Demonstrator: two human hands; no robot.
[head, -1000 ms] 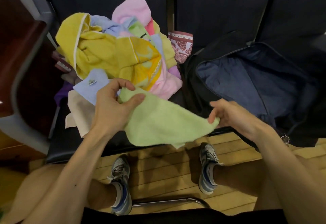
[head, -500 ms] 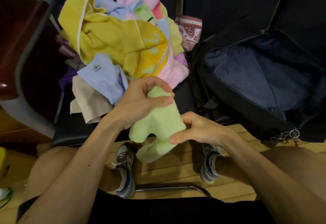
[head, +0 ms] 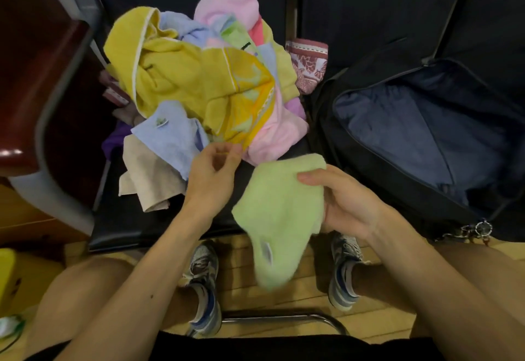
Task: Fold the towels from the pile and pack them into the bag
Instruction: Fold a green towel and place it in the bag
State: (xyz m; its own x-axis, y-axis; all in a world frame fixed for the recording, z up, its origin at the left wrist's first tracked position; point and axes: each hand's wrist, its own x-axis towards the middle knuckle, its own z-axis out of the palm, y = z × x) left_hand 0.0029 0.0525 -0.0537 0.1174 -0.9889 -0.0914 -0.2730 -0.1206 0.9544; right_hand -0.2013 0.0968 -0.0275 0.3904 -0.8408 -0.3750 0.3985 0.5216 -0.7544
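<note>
Gripping the green towel (head: 279,207) by its edge, our right hand (head: 345,203) holds it over the front edge of the seat (head: 127,224), near the open bag (head: 412,133). Our left hand (head: 210,178) curls by the pile (head: 193,82); we cannot tell its grip.

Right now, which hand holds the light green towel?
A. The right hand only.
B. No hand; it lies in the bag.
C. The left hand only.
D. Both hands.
A: the right hand grips the light green towel at its side, while the left hand is off it, by the edge of the pile.
</note>
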